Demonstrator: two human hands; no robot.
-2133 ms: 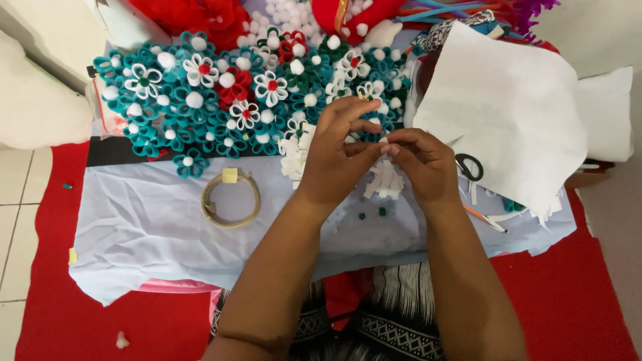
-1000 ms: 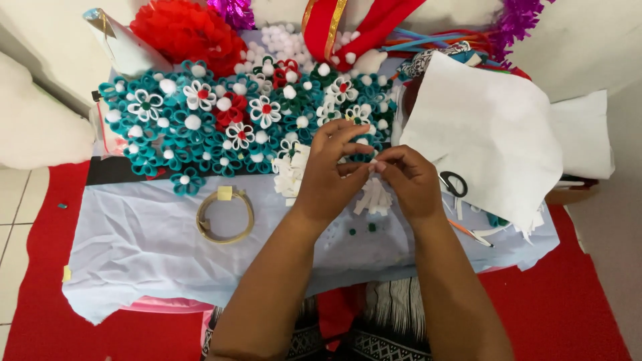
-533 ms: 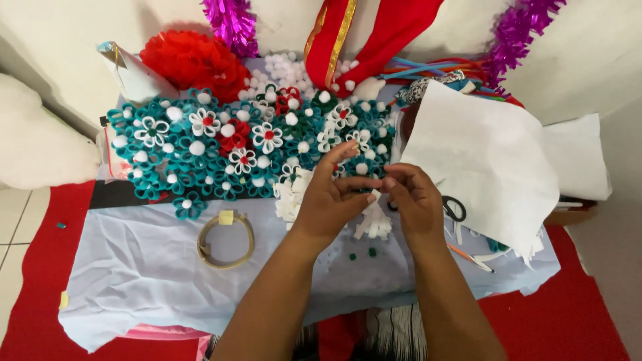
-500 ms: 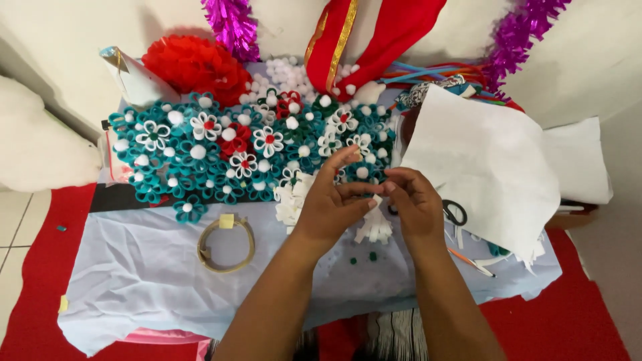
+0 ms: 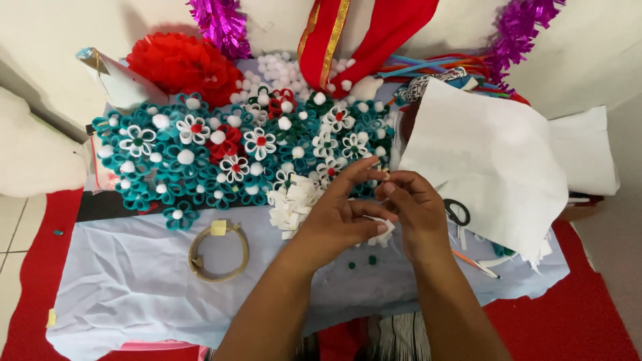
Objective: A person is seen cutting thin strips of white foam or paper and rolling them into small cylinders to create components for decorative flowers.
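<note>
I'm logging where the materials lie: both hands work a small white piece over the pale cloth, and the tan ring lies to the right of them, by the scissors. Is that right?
Not quite. The head view shows the tan ring lying to the left of the hands, apart from the scissors. The rest holds: the left hand and right hand work a small white piece over the pale cloth.
</note>
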